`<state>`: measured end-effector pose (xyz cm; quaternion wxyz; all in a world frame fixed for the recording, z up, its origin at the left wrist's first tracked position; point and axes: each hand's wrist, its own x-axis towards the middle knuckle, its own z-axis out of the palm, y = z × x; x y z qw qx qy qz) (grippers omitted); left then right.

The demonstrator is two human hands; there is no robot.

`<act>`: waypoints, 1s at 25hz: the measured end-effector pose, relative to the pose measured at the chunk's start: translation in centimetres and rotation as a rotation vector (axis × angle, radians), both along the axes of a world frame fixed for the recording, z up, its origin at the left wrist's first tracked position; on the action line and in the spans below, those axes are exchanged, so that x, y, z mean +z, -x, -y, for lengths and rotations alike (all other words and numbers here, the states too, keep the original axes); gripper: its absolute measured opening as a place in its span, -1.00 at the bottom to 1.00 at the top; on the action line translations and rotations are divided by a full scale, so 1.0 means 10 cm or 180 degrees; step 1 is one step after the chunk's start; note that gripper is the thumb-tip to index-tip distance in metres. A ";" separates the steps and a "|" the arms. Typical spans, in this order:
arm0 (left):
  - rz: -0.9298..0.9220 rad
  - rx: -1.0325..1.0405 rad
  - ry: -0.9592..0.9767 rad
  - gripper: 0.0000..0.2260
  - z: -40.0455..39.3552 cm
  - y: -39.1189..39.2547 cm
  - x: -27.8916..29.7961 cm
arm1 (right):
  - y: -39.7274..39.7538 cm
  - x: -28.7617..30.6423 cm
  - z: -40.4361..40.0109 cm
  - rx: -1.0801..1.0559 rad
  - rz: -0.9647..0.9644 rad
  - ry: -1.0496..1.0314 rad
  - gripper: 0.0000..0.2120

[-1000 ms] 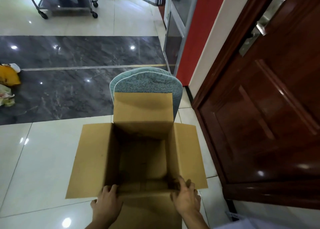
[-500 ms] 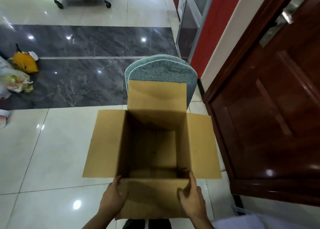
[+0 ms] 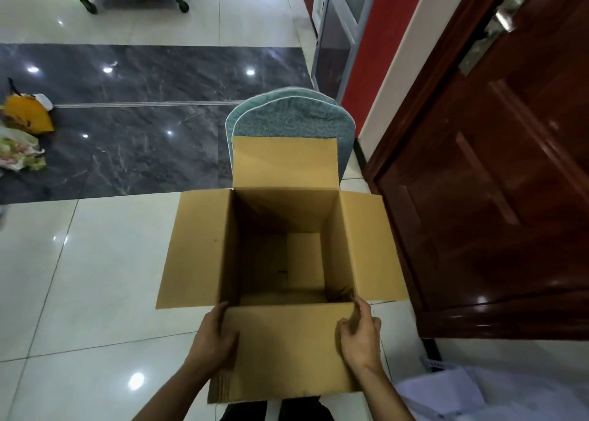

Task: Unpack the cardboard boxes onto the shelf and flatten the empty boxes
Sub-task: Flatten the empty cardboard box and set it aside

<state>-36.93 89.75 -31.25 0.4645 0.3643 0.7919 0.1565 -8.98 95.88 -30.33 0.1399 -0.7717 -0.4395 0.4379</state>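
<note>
Head-worn view, downward over floor

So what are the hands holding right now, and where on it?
Both hold the open cardboard box by its near flap: the left hand grips the flap's left edge, and the right hand grips its right edge near the corner.

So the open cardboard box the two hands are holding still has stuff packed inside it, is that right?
Not quite. The head view shows the cardboard box open and empty, only its bare bottom visible. The left hand and right hand do hold it, at its near flap.
</note>
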 end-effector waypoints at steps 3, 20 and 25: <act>-0.0077 0.0064 -0.0260 -0.44 0.07 -0.02 0.13 | 0.00 0.13 0.09 -0.0018 -0.0090 -0.0259 -0.52; -0.0501 0.0277 -0.1031 -0.65 0.15 -0.23 0.84 | -0.30 0.71 0.13 0.0210 -0.0331 -0.1112 -0.56; -0.0355 0.0455 -0.1039 -0.68 -0.13 -0.15 0.80 | -0.20 0.78 -0.15 0.0237 -0.0337 -0.1024 -0.54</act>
